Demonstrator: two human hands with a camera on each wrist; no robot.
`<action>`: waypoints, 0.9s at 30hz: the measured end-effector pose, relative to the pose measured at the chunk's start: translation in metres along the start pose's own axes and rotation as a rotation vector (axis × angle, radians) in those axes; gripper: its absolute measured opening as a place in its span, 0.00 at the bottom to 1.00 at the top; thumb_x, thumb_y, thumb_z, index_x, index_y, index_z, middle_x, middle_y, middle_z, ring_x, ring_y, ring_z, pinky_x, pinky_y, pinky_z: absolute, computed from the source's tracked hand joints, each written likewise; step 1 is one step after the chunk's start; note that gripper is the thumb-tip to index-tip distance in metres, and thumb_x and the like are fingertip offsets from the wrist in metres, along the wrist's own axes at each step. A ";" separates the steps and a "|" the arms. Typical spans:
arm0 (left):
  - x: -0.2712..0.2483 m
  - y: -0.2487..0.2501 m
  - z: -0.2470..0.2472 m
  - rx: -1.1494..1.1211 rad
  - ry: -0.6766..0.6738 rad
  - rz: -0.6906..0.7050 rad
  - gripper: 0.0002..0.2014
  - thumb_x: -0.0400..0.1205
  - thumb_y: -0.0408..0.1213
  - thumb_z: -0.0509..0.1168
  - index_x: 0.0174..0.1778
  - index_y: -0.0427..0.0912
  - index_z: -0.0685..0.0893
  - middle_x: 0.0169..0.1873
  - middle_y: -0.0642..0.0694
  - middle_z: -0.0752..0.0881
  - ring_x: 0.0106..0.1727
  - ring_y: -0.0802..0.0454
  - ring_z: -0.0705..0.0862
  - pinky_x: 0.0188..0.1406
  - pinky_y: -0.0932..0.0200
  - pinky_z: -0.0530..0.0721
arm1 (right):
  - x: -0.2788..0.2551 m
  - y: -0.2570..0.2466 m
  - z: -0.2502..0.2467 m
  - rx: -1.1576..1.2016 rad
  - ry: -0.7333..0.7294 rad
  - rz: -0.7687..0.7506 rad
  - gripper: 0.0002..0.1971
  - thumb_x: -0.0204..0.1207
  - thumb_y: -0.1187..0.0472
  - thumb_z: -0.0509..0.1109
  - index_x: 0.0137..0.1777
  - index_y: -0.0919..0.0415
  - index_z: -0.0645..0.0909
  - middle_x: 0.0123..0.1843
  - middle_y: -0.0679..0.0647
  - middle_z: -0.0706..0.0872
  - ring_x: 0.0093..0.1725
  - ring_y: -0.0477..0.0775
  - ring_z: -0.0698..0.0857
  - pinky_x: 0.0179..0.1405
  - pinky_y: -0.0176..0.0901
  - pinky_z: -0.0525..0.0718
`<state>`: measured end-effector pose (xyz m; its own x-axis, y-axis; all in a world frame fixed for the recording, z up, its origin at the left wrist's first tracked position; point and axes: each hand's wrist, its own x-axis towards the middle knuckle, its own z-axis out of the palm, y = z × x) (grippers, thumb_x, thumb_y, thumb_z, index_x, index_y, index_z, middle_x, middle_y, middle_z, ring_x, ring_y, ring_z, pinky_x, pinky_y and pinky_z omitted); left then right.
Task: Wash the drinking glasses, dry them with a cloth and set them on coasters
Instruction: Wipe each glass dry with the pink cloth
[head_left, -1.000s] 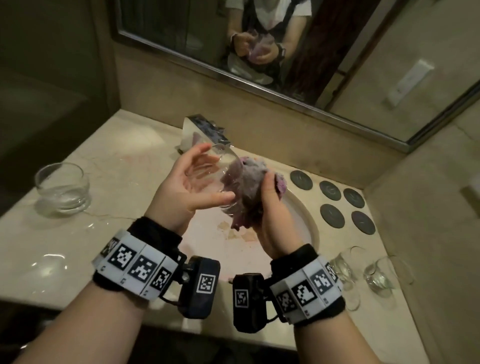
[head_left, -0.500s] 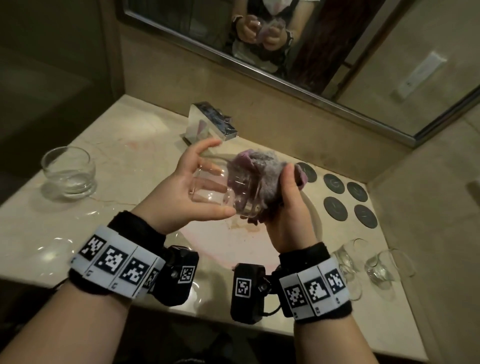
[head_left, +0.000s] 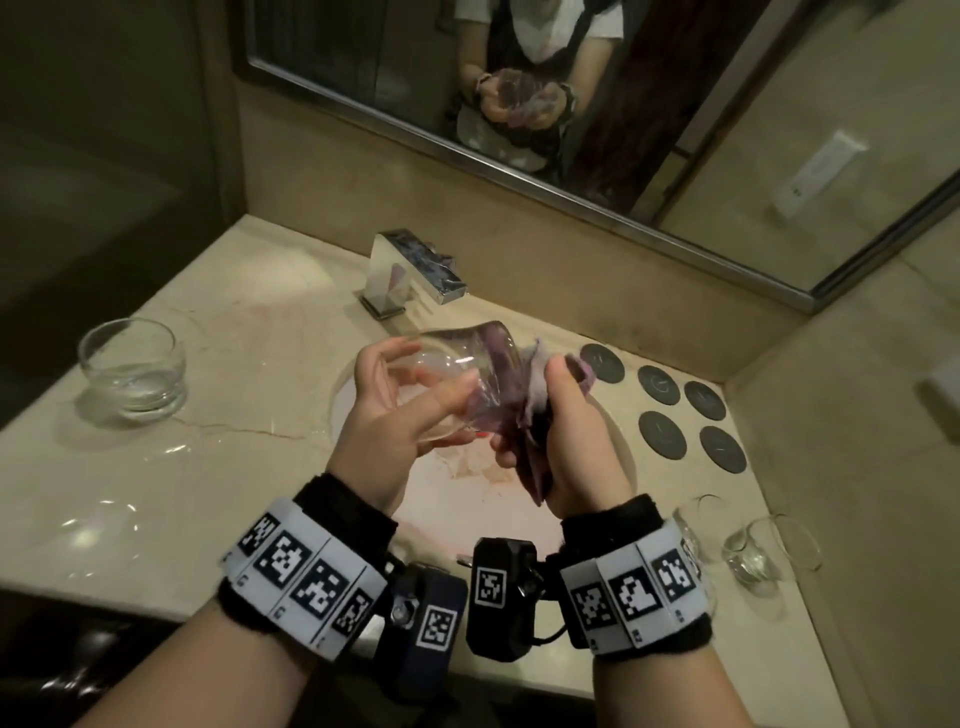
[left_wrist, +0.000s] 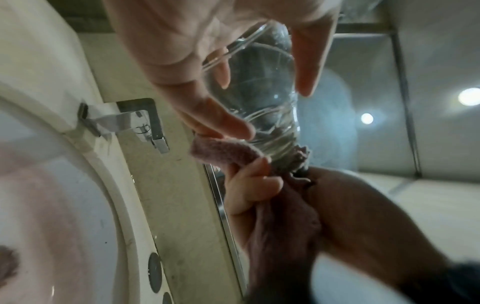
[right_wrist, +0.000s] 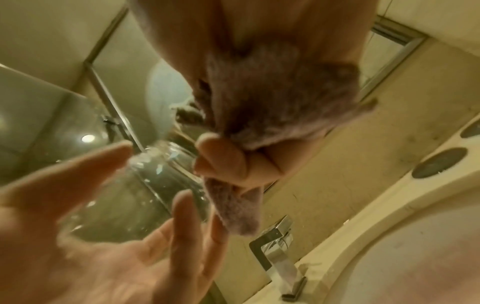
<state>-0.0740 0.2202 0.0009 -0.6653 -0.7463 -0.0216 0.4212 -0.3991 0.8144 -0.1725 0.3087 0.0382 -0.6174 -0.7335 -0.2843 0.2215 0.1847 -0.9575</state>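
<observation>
Over the sink basin (head_left: 457, 499) my left hand (head_left: 415, 384) holds a clear drinking glass (head_left: 457, 364) on its side, thumb across the near wall and fingers behind it. A purple cloth (head_left: 535, 395) is stuffed into the glass's mouth, and my right hand (head_left: 561, 415) grips the bunched rest of it. The left wrist view shows the glass (left_wrist: 259, 82) with cloth (left_wrist: 283, 207) inside and below it. In the right wrist view curled fingers (right_wrist: 228, 164) pinch the cloth (right_wrist: 280, 92) beside the glass (right_wrist: 158, 185). Several dark round coasters (head_left: 660, 384) lie bare at the back right.
A chrome faucet (head_left: 410, 270) stands behind the basin. A glass bowl (head_left: 132, 371) with some water sits at the left on the wet counter. Two more clear glasses (head_left: 753, 551) stand at the counter's right front. A mirror (head_left: 519, 104) runs along the back wall.
The cloth has gone deeper into the glass's mouth, and the glass has turned in my left hand. Both hands stay over the basin.
</observation>
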 end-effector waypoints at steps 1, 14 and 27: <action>0.003 -0.001 0.001 -0.018 0.036 -0.012 0.31 0.58 0.39 0.80 0.53 0.52 0.72 0.52 0.43 0.77 0.37 0.53 0.88 0.31 0.58 0.85 | 0.000 0.002 0.000 -0.026 0.012 0.003 0.34 0.84 0.39 0.45 0.57 0.69 0.81 0.41 0.64 0.80 0.28 0.50 0.75 0.26 0.41 0.70; 0.002 -0.005 -0.003 0.100 -0.089 -0.080 0.28 0.59 0.33 0.74 0.53 0.54 0.73 0.52 0.43 0.73 0.40 0.54 0.85 0.34 0.53 0.87 | 0.006 -0.009 0.002 -0.361 -0.134 -0.336 0.18 0.81 0.47 0.57 0.67 0.50 0.74 0.65 0.47 0.81 0.65 0.38 0.79 0.67 0.36 0.74; 0.010 0.011 -0.007 0.243 -0.029 0.055 0.33 0.57 0.31 0.74 0.53 0.60 0.69 0.54 0.47 0.74 0.54 0.49 0.80 0.39 0.54 0.88 | -0.010 0.019 0.004 -0.198 -0.198 -0.461 0.16 0.79 0.43 0.57 0.56 0.51 0.79 0.59 0.46 0.83 0.63 0.51 0.79 0.66 0.44 0.73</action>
<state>-0.0712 0.2044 0.0056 -0.6644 -0.7463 0.0402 0.2988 -0.2159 0.9296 -0.1597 0.3169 0.0230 -0.4582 -0.8735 0.1642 -0.1974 -0.0801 -0.9770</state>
